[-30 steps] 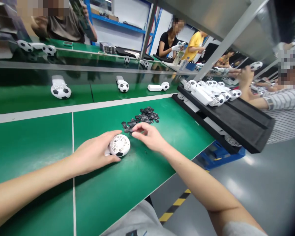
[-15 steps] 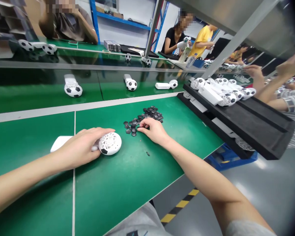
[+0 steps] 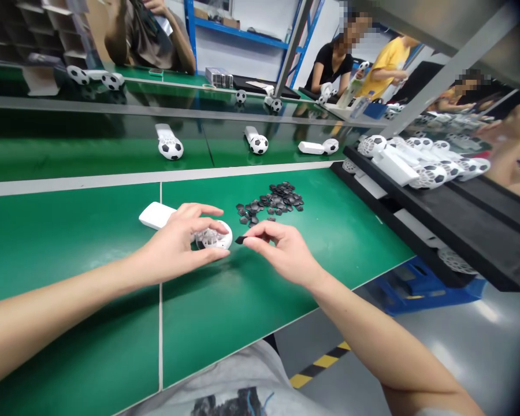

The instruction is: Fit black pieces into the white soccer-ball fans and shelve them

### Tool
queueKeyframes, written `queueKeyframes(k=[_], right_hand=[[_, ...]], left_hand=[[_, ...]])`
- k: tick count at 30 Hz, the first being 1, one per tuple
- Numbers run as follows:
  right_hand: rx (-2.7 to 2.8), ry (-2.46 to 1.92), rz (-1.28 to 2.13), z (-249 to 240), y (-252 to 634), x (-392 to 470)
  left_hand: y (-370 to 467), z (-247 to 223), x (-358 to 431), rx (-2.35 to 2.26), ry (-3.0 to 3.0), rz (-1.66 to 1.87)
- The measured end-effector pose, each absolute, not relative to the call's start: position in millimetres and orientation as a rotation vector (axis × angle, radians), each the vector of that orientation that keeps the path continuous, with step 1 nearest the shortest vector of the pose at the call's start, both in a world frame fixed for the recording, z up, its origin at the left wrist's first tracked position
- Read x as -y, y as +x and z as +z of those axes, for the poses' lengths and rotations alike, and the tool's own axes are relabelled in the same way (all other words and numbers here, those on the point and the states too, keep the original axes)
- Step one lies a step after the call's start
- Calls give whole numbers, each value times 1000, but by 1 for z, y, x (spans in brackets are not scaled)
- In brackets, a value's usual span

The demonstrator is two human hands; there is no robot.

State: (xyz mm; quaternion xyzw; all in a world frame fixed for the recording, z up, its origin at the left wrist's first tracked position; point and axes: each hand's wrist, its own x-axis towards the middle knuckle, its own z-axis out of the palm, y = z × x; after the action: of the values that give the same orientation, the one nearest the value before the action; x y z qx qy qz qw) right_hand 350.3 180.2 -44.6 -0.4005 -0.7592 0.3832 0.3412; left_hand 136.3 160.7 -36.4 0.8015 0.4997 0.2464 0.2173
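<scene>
My left hand [image 3: 177,240] grips a white football-shaped fan [image 3: 214,237] with a flat white handle [image 3: 156,214], holding it down on the green table [image 3: 242,300]. My right hand [image 3: 281,248] pinches one small black piece [image 3: 240,239] between thumb and fingertips, right beside the fan's round head. A heap of several black pieces [image 3: 274,202] lies just beyond both hands.
A green conveyor belt [image 3: 91,159] behind the table carries three finished football fans [image 3: 170,148]. A black tray [image 3: 450,202] of white fans slopes at the right, over a blue crate [image 3: 420,286]. Other people work across the belt and at the far right.
My right hand has left the heap with one black piece and come back to the fan. My left hand has turned the fan, its fingers now over the head.
</scene>
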Motion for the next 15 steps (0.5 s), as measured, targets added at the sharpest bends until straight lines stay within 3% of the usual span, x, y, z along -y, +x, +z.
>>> queueKeyframes(k=[6,12,15], right_hand=[[1938,-929,991,-45,337,-167],[2247,-761,580,-46,339,-167],[2224,-842,562,-49,343,-172]], left_hand=[[145,-32,-153,-1245,2220,840],[139,-35,-153,-1281,2421,797],[133,-42,-159,-1394,2332,676]])
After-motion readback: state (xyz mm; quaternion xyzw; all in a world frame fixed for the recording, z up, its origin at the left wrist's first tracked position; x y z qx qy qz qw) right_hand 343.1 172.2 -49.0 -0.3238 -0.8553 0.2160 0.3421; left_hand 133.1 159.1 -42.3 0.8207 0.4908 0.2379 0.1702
